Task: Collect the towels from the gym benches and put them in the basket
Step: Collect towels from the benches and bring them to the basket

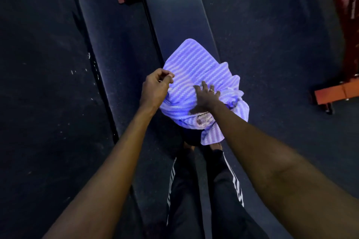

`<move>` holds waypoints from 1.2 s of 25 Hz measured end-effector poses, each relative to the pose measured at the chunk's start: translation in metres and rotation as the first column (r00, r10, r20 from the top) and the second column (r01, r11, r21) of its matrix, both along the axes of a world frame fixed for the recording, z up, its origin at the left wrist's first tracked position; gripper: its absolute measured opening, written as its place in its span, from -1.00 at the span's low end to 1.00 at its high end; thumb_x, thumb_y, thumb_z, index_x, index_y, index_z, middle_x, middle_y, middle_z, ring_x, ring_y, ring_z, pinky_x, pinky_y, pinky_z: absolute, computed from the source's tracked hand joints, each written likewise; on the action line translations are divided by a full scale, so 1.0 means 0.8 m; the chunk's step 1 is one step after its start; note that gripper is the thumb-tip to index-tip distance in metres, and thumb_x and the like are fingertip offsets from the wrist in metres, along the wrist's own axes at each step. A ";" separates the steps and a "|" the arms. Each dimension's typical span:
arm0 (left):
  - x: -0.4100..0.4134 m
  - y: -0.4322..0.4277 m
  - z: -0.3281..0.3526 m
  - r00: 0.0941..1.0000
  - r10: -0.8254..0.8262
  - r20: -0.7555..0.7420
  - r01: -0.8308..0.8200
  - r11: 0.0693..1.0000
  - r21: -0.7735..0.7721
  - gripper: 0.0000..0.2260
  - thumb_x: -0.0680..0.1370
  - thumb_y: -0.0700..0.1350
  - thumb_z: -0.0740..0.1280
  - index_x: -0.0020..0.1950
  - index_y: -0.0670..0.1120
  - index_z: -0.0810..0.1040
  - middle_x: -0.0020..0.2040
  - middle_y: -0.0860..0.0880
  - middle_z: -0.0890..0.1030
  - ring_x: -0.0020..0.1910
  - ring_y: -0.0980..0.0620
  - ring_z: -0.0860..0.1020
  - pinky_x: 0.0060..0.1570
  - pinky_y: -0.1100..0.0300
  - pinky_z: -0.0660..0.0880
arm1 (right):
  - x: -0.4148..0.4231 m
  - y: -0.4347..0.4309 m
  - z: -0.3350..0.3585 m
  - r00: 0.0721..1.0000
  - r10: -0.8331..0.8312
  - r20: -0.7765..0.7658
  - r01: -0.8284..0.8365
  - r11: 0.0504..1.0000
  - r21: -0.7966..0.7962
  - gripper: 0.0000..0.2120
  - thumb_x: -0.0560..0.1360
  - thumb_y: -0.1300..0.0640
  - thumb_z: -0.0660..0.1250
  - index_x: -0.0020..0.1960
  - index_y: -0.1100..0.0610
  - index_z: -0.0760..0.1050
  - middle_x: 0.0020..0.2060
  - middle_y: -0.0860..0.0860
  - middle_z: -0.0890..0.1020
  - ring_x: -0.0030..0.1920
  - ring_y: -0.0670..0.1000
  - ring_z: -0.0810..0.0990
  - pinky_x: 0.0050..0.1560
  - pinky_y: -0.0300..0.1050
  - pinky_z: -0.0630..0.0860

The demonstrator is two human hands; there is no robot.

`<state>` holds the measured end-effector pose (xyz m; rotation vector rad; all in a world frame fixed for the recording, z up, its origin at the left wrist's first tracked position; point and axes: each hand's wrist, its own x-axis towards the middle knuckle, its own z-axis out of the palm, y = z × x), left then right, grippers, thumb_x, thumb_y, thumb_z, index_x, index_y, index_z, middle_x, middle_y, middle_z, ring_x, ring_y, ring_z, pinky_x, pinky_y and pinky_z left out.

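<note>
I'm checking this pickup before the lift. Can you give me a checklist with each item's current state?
1. Left hand pinches the towel at its edge: ok.
2. Right hand has a grip: not ok, its fingers lie spread on the towel.
3. Towel gathered up: not ok, its far corner lies flat on the bench.
4. Basket within reach: cannot tell, it is not in view.
</note>
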<state>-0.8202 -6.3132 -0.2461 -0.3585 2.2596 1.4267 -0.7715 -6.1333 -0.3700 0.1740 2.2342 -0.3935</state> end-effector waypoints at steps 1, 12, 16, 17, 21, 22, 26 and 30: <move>-0.006 0.001 -0.006 1.000 -0.021 0.003 0.021 1.000 0.003 -0.90 0.43 -0.05 0.30 -0.20 0.07 0.62 -0.23 0.05 0.68 -0.23 0.06 0.59 -0.11 0.05 0.51 | 0.000 -0.004 -0.009 0.999 -0.019 -0.044 0.020 1.000 0.022 0.01 0.30 -0.17 0.54 0.55 0.05 0.06 0.54 0.17 0.12 0.51 0.38 0.14 0.38 0.44 0.13; -0.066 0.128 0.140 0.970 -0.207 -0.130 0.223 0.967 0.121 -0.90 0.53 -0.12 0.32 -0.13 0.01 0.62 -0.22 0.02 0.66 -0.27 0.09 0.56 -0.12 0.11 0.47 | -0.021 0.117 0.194 0.890 -0.394 -0.229 0.364 0.917 -0.162 -0.52 0.44 -0.11 0.34 0.25 0.11 0.39 0.25 0.18 0.56 0.23 0.26 0.54 0.11 0.07 0.48; -0.068 0.232 0.222 0.931 -0.309 -0.195 0.344 0.921 0.184 -0.82 0.54 -0.26 0.29 -0.13 -0.03 0.62 -0.24 0.01 0.64 -0.34 0.23 0.55 -0.20 0.17 0.46 | 0.006 0.225 0.310 0.824 -0.482 -0.297 0.450 0.876 -0.174 -0.49 0.40 -0.19 0.35 0.25 0.04 0.42 0.26 0.09 0.57 0.24 0.20 0.56 0.12 0.02 0.49; -0.064 0.265 0.243 0.914 -0.339 -0.223 0.383 0.904 0.193 -0.81 0.51 -0.26 0.28 -0.16 0.00 0.61 -0.25 0.03 0.64 -0.33 0.22 0.55 -0.19 0.16 0.46 | 0.017 0.257 0.341 0.802 -0.502 -0.325 0.474 0.865 -0.166 -0.46 0.37 -0.21 0.33 0.26 0.02 0.43 0.27 0.08 0.57 0.25 0.18 0.56 0.14 0.02 0.50; -0.032 0.415 0.318 0.841 -0.441 -0.312 0.514 0.832 0.208 -0.82 0.45 -0.21 0.28 -0.19 0.04 0.62 -0.25 0.05 0.67 -0.27 0.08 0.58 -0.12 0.10 0.50 | 0.073 0.391 0.445 0.660 -0.596 -0.457 0.610 0.780 -0.135 -0.46 0.32 -0.24 0.31 0.24 -0.04 0.46 0.24 0.02 0.58 0.22 0.19 0.57 0.12 0.01 0.50; -0.019 0.451 0.334 0.821 -0.463 -0.334 0.544 0.813 0.207 -0.83 0.44 -0.20 0.28 -0.19 0.03 0.62 -0.27 0.05 0.66 -0.29 0.07 0.57 -0.13 0.10 0.49 | 0.092 0.422 0.464 0.612 -0.618 -0.493 0.637 0.755 -0.156 -0.45 0.30 -0.24 0.29 0.23 -0.04 0.47 0.23 0.02 0.60 0.21 0.20 0.58 0.12 0.03 0.51; 0.034 0.573 0.377 0.750 -0.523 -0.404 0.629 0.754 0.190 -0.78 0.46 -0.25 0.27 -0.24 0.06 0.58 -0.35 0.15 0.62 -0.35 0.17 0.52 -0.16 0.15 0.43 | 0.167 0.521 0.512 0.420 -0.733 -0.535 0.704 0.635 -0.319 -0.39 0.19 -0.21 0.25 0.17 0.01 0.57 0.12 0.04 0.66 0.13 0.12 0.62 0.10 -0.01 0.52; 0.073 0.676 0.397 0.707 -0.566 -0.425 0.671 0.726 0.150 -0.82 0.41 -0.13 0.28 -0.23 0.14 0.62 -0.34 0.11 0.62 -0.31 0.02 0.50 -0.15 0.05 0.49 | 0.237 0.618 0.526 0.294 -0.797 -0.528 0.747 0.536 -0.393 -0.54 0.30 -0.11 0.35 0.19 -0.07 0.58 0.10 -0.08 0.67 0.11 0.00 0.62 0.17 -0.01 0.53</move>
